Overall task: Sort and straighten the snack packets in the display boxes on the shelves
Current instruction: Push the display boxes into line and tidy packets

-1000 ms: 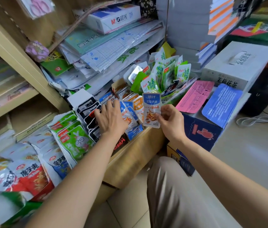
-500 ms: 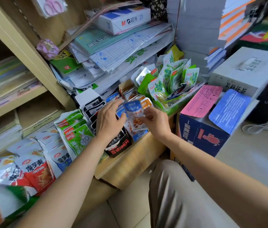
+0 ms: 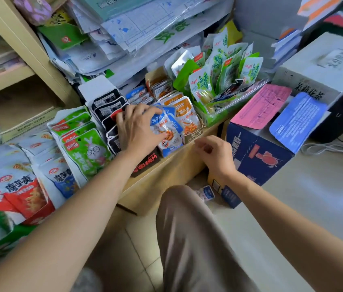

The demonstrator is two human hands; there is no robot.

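The left hand [image 3: 137, 128] is clenched round a fanned bunch of blue packets [image 3: 167, 131], fingers [image 3: 145, 110] curled over their tops and thumb pressed on their fronts. The bunch stands on the low wooden shelf [image 3: 166, 173], touching the left side of the orange packets [image 3: 186, 115]; the print on both is too blurred to read. The right hand [image 3: 216, 154] hangs in front of the orange packets and below them, fingers loosely curled and grasping nothing. Black packets [image 3: 108, 108] stand left of the orange packets, beyond the blue bunch. Well left of the orange packets lie red-and-white bags [image 3: 22, 189] marked "魔芋爽". Right of them a white box [image 3: 322, 66] reads "茉莉花茶". Behind and right of them, green pouches [image 3: 225, 79] stand upright in a clear tray.
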